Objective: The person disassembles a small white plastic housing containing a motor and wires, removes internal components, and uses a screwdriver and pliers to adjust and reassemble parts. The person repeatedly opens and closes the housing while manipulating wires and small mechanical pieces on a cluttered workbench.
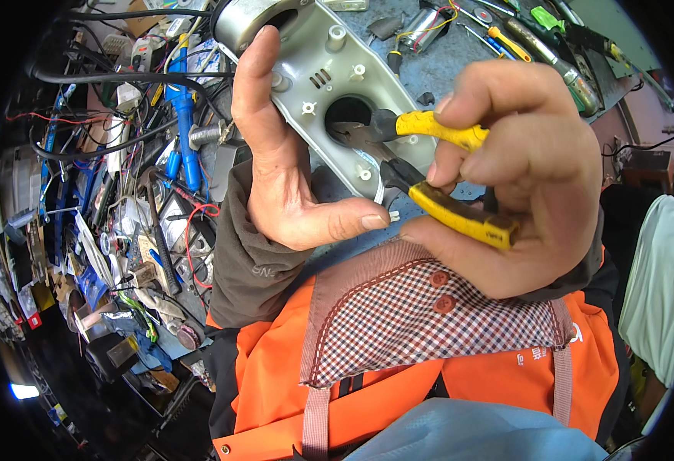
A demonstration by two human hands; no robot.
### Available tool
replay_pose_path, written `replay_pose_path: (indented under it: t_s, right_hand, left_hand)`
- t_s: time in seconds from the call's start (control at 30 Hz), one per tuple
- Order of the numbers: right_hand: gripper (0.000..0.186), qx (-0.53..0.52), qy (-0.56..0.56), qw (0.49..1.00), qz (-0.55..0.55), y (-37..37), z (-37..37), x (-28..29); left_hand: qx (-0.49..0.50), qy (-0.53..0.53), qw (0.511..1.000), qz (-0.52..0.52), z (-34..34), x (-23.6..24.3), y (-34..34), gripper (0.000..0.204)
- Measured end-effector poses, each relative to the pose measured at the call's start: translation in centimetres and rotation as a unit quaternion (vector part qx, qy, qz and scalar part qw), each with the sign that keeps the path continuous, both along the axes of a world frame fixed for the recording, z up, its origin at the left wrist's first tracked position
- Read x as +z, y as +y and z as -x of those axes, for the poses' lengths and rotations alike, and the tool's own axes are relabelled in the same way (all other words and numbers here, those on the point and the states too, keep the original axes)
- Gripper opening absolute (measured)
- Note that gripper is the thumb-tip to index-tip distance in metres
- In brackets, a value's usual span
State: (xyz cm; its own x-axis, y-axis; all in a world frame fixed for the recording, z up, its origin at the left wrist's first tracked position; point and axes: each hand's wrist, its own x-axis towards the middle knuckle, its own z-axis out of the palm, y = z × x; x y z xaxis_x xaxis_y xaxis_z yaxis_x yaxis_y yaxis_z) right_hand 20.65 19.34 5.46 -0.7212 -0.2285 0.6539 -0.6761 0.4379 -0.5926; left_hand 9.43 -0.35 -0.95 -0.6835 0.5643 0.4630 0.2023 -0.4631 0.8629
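Yellow-handled pliers in right hand probe grey housing amid workbench clutter.

- A workbench with a worn blue-grey top fills the upper middle of the view, scuffed and dusty.
- Its left part is heaped with clutter: a blue plastic-handled tool, loose red wires, thick black cables and a dark-handled hammer.
- At the top right lie several screwdrivers, one with an orange-yellow handle, one with a green handle.
- A pinkish surface lies beyond the bench's right edge.
- A small bright white light glows at the lower left, amid dark surroundings.
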Motion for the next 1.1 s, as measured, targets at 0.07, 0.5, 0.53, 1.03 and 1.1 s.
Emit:
replay_pose_path:
  t_s: [0.07, 0.5, 0.53, 1.03, 1.1]
  right_hand:
    - [0.062, -0.018, 0.018, 0.999, 0.026, 0.2, -0.1, -0.4]
    - [0.053, -0.045, 0.048, 0.998, -0.002, 1.3, 0.9, 0.7]
    - [0.052, -0.044, 0.047, 0.998, -0.004, 1.2, 1.1, 0.7]
    - [0.044, -0.009, 0.052, 0.998, -0.042, 0.0, 3.2, 0.6]
    - [0.043, 0.001, 0.057, 0.997, -0.052, 0.2, 3.4, 0.9]
  left_hand:
    - [0.000, -0.004, 1.000, -0.008, -0.1, 0.1, 0.5, 0.147]
    - [-0.110, 0.146, 0.983, 0.014, 2.2, -0.8, -0.2, 0.144]
    - [-0.110, 0.133, 0.985, 0.014, 2.0, -0.6, -0.3, 0.144]
    - [-0.075, -0.017, 0.992, 0.102, 0.2, 1.0, -1.6, 0.140]
    - [-0.074, -0.021, 0.992, 0.098, 0.2, 1.1, -1.5, 0.140]
